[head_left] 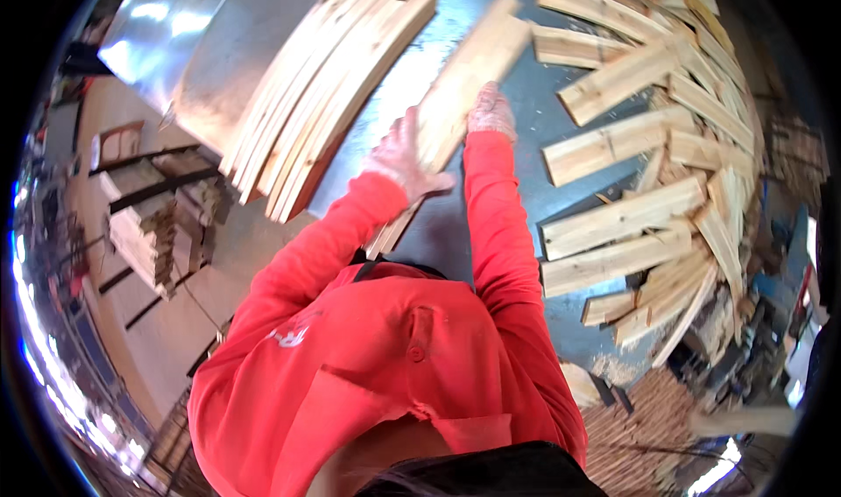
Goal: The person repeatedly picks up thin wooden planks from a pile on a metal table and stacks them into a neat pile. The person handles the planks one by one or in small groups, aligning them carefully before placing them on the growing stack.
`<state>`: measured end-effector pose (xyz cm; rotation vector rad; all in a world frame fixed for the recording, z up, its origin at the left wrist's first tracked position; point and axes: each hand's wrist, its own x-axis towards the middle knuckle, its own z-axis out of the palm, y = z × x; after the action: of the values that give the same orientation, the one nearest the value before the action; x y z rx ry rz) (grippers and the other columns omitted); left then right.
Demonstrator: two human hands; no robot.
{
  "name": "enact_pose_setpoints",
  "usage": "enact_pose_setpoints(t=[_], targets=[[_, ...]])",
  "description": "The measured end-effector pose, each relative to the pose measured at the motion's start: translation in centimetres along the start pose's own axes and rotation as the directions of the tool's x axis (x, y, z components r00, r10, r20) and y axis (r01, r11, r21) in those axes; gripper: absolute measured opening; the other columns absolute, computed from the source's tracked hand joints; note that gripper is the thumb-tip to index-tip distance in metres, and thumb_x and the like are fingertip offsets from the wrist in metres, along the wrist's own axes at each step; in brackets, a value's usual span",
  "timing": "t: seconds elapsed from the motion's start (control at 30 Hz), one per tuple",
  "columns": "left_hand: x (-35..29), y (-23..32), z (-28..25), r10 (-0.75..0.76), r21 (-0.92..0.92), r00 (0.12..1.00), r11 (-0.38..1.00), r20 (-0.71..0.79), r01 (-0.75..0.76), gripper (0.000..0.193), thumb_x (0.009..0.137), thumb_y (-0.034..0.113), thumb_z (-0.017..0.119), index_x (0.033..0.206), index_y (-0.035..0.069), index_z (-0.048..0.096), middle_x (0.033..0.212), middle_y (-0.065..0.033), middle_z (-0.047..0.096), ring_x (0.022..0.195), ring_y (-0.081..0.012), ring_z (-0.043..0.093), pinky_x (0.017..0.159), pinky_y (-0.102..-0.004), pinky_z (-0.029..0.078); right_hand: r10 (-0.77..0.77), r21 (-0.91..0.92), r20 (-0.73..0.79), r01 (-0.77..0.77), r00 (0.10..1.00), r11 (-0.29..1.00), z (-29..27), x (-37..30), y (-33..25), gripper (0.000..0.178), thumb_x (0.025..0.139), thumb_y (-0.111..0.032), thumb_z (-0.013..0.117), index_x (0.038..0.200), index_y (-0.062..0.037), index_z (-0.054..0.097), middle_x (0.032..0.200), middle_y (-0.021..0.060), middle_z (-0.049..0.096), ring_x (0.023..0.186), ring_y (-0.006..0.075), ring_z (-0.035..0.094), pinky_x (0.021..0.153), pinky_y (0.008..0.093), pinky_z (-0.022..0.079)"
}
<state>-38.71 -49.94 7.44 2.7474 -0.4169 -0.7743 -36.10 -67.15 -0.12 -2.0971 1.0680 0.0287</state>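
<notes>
On a grey metal table (531, 120), left hand (401, 157) spread wide, right hand (491, 113) gripping pale flat wooden boards (473, 59), likely stiff; best edge-held.

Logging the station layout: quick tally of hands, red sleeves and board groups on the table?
Hands: 2 (left hand, right hand)
Red sleeves: 2
Board groups: 3 (row at left, boards at the hands, loose heap at right)
Total: 7
Single boards overlap too much to count.
</notes>
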Motion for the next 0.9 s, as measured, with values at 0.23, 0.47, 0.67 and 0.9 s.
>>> enact_pose_setpoints(t=[0.23,0.47,0.67,0.9], targets=[[0.0,-3.9,1.4,-0.075,-0.170,0.975,0.985,-0.208,0.039,0.104,0.071,0.038,0.074,0.151,0.006,0.015,0.134,-0.0282,0.047,0.121,-0.0418,0.051,0.100,-0.0457,0.043,0.206,-0.261,-0.465,-0.355,0.861,0.898,-7.8,9.2,4.0,0.127,0.067,-0.072,0.069,0.150,0.0004,0.006,0.154,0.0316,0.012,0.146,0.0368,0.018,0.119,0.0393,0.014],[-0.5,-8.5,0.0,0.027,0.114,0.920,0.993,-0.391,0.019,0.095,0.070,0.034,0.078,0.148,0.012,0.028,0.125,-0.0234,0.055,0.108,-0.0415,0.058,0.090,-0.0510,0.048,0.278,-0.257,-0.418,-0.406,0.865,0.877,-8.8,12.3,7.0,0.110,0.074,-0.060,0.067,0.151,-0.0074,0.008,0.154,0.0277,0.018,0.143,0.0376,0.025,0.116,0.0448,0.022],[-1.4,-8.4,-0.6,-0.024,0.261,0.902,0.953,-0.432,0.151,0.081,0.075,0.037,0.076,0.145,0.017,0.039,0.133,-0.0222,0.047,0.118,-0.0394,0.050,0.097,-0.0511,0.042,-0.077,-0.279,-0.443,-0.056,0.893,0.959,-9.8,3.1,14.8,0.092,0.075,-0.040,0.074,0.147,-0.0088,0.026,0.146,0.0263,0.032,0.133,0.0404,0.038,0.105,0.0493,0.038],[0.0,-9.3,1.5,0.295,0.278,0.744,0.949,-0.600,-0.152,0.094,0.077,0.057,0.066,0.150,0.011,0.029,0.150,-0.0249,0.028,0.137,-0.0434,0.030,0.112,-0.0587,0.018,-0.120,0.677,0.166,-0.025,0.979,0.736,1.9,-17.3,7.2,0.084,0.078,-0.007,0.066,0.149,-0.0169,0.023,0.091,0.0069,0.055,0.061,0.0149,0.053,0.055,0.0321,0.051]])
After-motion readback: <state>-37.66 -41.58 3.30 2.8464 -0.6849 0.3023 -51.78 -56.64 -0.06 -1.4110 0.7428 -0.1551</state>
